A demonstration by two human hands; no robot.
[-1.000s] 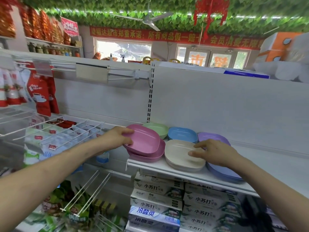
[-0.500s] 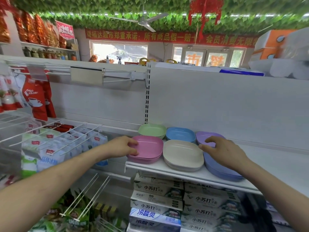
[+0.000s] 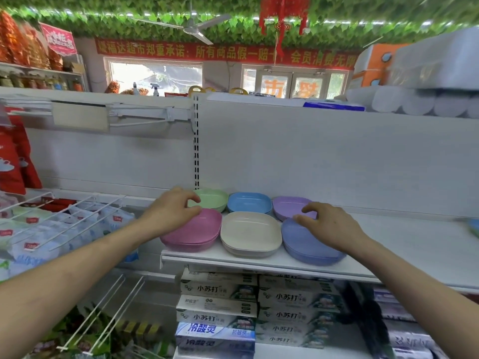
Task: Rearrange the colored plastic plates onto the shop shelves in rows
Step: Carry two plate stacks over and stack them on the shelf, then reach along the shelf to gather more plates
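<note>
Colored plastic plates are sitting in two rows on the white shelf (image 3: 414,242). Around the cream stack (image 3: 250,233), the pink stack (image 3: 194,233) is lying at 9 o'clock, the periwinkle stack (image 3: 308,244) at 3, the blue plate (image 3: 248,202) at 12, the green plate (image 3: 213,199) at 11 and the purple plate (image 3: 287,207) at 1. The left hand (image 3: 172,211) is bending its fingers over the pink stack's far rim, and whether it is gripping cannot be told. The right hand (image 3: 328,226) is hanging relaxed, grasping nothing, its thumb touching the periwinkle stack's far rim.

Front left plate stack (image 3: 190,230): pink
Front middle plate stack (image 3: 250,234): cream
Front right plate stack (image 3: 308,246): periwinkle
Rear left plate (image 3: 215,199): pale green
Rear middle plate (image 3: 248,202): light blue
Rear right plate (image 3: 286,207): lilac
Shelf (image 3: 414,244): white
Banner (image 3: 223,51): red, yellow characters
</note>
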